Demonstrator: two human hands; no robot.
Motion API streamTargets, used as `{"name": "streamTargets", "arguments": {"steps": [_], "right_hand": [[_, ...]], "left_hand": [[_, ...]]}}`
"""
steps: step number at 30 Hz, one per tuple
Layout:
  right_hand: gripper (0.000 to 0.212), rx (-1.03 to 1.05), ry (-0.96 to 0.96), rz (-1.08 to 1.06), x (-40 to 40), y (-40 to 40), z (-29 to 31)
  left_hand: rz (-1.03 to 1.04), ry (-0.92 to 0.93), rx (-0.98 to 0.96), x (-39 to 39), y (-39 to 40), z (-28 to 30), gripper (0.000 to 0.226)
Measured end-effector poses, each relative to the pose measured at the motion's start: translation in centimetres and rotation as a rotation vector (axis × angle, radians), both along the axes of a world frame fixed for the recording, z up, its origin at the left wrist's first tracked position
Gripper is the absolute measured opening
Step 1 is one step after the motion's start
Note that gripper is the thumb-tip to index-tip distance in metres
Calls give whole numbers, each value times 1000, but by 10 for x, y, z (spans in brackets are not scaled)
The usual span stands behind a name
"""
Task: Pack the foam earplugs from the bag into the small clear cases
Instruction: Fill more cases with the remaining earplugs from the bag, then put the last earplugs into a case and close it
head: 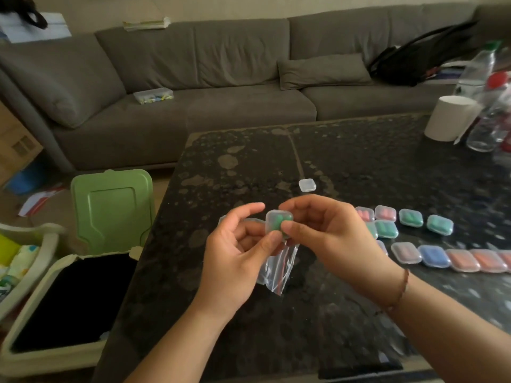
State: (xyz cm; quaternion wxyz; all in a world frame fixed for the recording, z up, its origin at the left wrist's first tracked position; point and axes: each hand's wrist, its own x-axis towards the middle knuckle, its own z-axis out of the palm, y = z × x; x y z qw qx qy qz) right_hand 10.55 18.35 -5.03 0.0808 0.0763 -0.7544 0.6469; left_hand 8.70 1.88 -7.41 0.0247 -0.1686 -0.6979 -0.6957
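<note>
**Both hands on 1 clear case above the dark table**

The left hand [235, 255] and right hand [323, 233] pinch a small clear case [278, 223] with green earplugs [278, 220] inside, held above the dark stone table [359, 161]. A clear plastic bag [279, 268] hangs beneath the fingers. An empty case [307, 185] sits just beyond. Filled cases [434, 255] in green, blue and orange lie in rows to the right. A green-lidded bin [110, 211] stands open at left.

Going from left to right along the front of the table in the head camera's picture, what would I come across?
Green bin lid → left hand → clear case with green earplugs, held between both hands → right hand → blue-filled case in the row of packed cases.
</note>
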Motion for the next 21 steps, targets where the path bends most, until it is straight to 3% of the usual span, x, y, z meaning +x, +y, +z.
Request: {"name": "streamTargets", "arguments": {"steps": [4,9,13,21], "right_hand": [[23,103,33,-171,-8,24,1],[21,552,-74,-621,-11,110,2],[17,630,-333,-658,4,154,-6],[16,756,-516,-630,19,171,-12]], "left_hand": [[18,64,-97,-2,-3,-4,47],[59,174,-151,-3,-3,-8,37],[64,189,-159,-5,-3,-8,39],[105,210,-187,-7,0,-14,23]]}}
